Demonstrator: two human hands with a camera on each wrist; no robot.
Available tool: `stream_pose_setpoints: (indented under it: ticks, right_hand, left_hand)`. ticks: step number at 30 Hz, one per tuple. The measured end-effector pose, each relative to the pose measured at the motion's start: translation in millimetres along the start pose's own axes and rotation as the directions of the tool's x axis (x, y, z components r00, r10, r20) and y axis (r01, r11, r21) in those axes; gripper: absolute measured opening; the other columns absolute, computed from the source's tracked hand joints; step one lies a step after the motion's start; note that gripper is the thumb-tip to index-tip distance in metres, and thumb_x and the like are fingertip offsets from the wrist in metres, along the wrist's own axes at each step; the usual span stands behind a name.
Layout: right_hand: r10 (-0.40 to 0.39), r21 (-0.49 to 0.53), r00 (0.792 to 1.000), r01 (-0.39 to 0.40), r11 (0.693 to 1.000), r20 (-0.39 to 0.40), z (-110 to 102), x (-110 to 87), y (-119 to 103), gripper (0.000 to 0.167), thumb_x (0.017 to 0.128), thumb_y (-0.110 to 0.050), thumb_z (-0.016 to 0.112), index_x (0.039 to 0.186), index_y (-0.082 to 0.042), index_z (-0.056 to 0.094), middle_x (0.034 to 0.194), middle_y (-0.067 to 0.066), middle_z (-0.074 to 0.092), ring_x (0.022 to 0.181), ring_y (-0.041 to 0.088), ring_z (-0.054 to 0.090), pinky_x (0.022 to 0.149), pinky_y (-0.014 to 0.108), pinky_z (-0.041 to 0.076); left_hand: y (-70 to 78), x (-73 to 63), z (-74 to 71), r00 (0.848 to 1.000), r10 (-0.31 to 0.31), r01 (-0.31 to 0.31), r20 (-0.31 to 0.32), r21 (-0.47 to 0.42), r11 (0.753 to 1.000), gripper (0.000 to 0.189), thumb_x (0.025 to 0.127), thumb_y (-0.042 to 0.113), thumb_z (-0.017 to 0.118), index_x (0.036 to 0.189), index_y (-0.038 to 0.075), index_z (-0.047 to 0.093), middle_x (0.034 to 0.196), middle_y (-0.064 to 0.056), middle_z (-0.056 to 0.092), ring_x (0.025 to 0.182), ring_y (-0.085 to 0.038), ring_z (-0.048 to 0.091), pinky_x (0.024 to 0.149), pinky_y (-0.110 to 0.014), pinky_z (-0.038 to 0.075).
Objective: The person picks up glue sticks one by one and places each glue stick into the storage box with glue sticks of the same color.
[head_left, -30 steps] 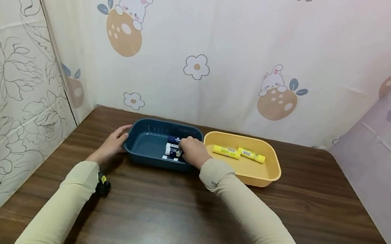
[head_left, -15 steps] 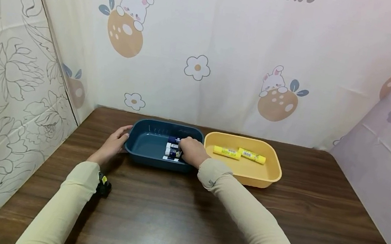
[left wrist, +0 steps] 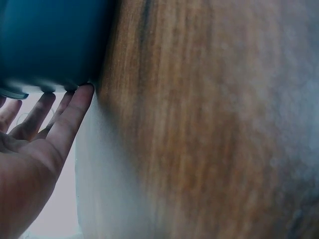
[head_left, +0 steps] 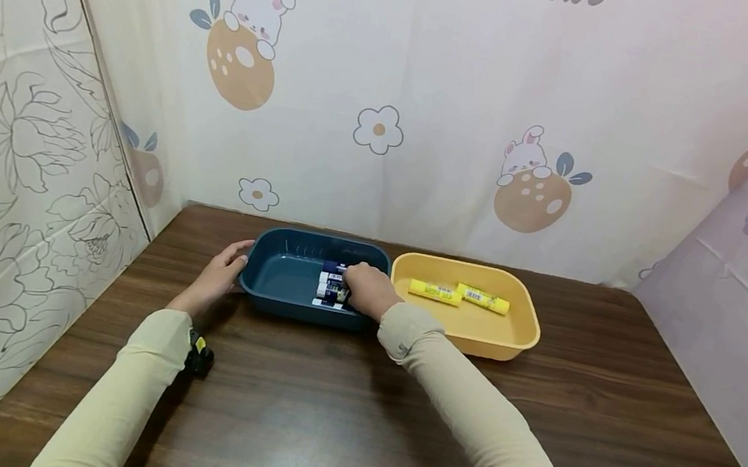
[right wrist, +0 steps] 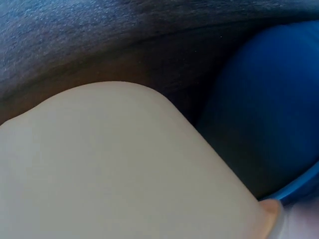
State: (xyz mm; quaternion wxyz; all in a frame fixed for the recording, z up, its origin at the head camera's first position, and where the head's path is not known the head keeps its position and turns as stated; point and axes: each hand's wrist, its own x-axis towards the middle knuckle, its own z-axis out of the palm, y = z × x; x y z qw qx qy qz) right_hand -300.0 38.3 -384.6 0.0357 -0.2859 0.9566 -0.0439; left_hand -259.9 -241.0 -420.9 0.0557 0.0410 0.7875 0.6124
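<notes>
In the head view a dark blue tray (head_left: 277, 306) stands at the back of the table. Several navy glue sticks (head_left: 335, 280), some with white ends, lie side by side in its right half. My right hand (head_left: 369, 290) reaches over the tray's right side, fingers curled down at these sticks and gripping one; the fingertips are hidden behind the hand. My left hand (head_left: 221, 273) rests against the tray's left end. In the left wrist view its straight fingers (left wrist: 75, 114) touch the tray's outer wall (left wrist: 55, 45). The right wrist view shows mostly sleeve and blue tray wall (right wrist: 264, 109).
Close on the right stands a yellow tray (head_left: 518, 333) holding two yellow glue sticks (head_left: 435, 292). The brown wooden table (head_left: 289, 429) stretches to the front, and a patterned curtain (head_left: 455, 61) hangs behind it. A small black device (head_left: 199, 357) sits at the left wrist.
Both hands stay in nearly the same place on and over the blue tray. The whole view shifts very slightly; the glue sticks lie as before.
</notes>
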Motion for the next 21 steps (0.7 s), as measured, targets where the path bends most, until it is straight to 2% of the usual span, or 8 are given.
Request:
stream_pose_setpoints:
  ticks: [6,10,14,17,21]
  right_hand:
    - [-0.017,0.024,1.000,0.017,1.000,0.009,-6.2,-0.9,5.6,0.007,0.086,-0.008,0.069,0.091,-0.008,0.074,0.087,0.003,0.067,0.073,0.016,0.056,0.067,0.030,0.051]
    - [-0.037,0.051,0.999,0.038,0.998,-0.019,-14.6,-6.2,9.5,0.020,0.085,-0.009,0.070,0.104,-0.004,0.072,0.102,0.007,0.068,0.089,0.018,0.061,0.079,0.033,0.053]
    - [-0.056,0.069,0.997,0.060,0.996,-0.056,-23.6,-15.2,14.2,0.030,0.086,-0.015,0.072,0.113,-0.004,0.068,0.112,0.010,0.066,0.100,0.021,0.060,0.088,0.036,0.050]
    - [-0.076,0.091,0.991,0.086,0.992,-0.110,-29.8,-25.2,17.8,0.031,0.087,-0.018,0.071,0.115,-0.004,0.067,0.113,0.010,0.065,0.102,0.022,0.059,0.090,0.036,0.049]
    - [-0.099,0.097,0.976,0.120,0.988,-0.196,-37.0,-41.7,22.0,0.029,0.088,-0.021,0.070,0.114,-0.008,0.068,0.109,0.007,0.065,0.098,0.019,0.058,0.087,0.033,0.050]
  left_hand:
    - [0.5,0.4,-0.6,1.000,-0.007,0.007,-0.001,0.004,1.000,0.050,0.106,0.022,0.025,0.153,0.009,0.015,0.150,-0.028,0.019,0.128,-0.046,0.036,0.096,-0.056,0.040]
    - [1.2,0.8,-1.4,1.000,-0.010,0.010,-0.006,0.009,1.000,0.050,0.106,0.022,0.025,0.153,0.008,0.015,0.150,-0.029,0.019,0.128,-0.046,0.036,0.096,-0.056,0.040]
    - [1.1,2.0,-2.8,1.000,-0.014,0.014,-0.008,0.018,1.000,0.049,0.106,0.021,0.025,0.153,0.008,0.015,0.151,-0.028,0.018,0.128,-0.046,0.036,0.096,-0.056,0.040]
    - [1.6,2.9,-4.1,1.000,-0.012,0.013,-0.024,0.050,0.999,0.049,0.106,0.020,0.025,0.152,0.007,0.018,0.150,-0.027,0.021,0.127,-0.044,0.037,0.095,-0.055,0.042]
    - [4.9,3.8,-7.0,0.998,0.037,-0.030,-0.048,0.144,0.989,0.048,0.105,0.019,0.028,0.151,0.004,0.021,0.149,-0.025,0.025,0.131,-0.040,0.033,0.100,-0.055,0.037]
